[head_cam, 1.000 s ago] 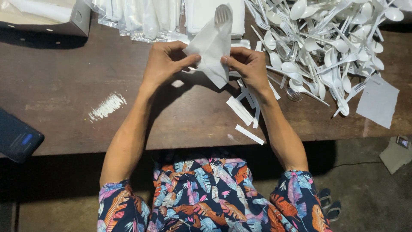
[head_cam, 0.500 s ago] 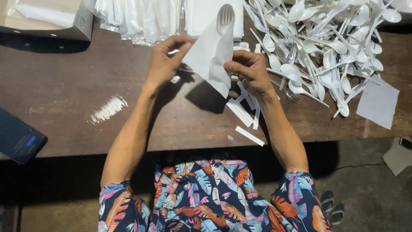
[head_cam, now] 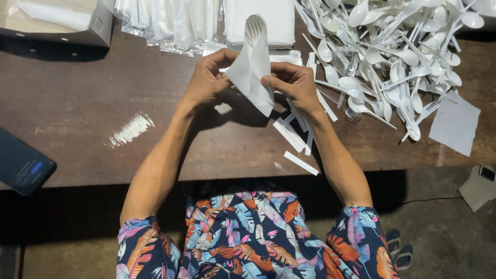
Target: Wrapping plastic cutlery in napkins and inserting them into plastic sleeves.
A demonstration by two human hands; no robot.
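Fingers of both hands pinch a folded white napkin (head_cam: pixel 253 70) held just above the table, a white plastic fork (head_cam: pixel 254 27) poking out of its top toward twelve o'clock. Under it all runs the dark wooden table (head_cam: pixel 82 103), worn and scuffed, with a white smear (head_cam: pixel 132 129) at about eight o'clock from the hands. At two o'clock lies a big loose heap of white plastic spoons and forks (head_cam: pixel 392 51). At eleven o'clock sits a row of clear wrapped packets (head_cam: pixel 165 23), and straight up at twelve a stack of white napkins (head_cam: pixel 261 20). The left hand (head_cam: pixel 206 77) grips the napkin's left edge; the right hand (head_cam: pixel 292 82) presses its thumb across the front fold. A dark phone (head_cam: pixel 23 165) rests at eight o'clock, near the table's edge. Small white paper strips (head_cam: pixel 294 139) lie scattered at five o'clock; whether they are wrappers I can't quite tell.
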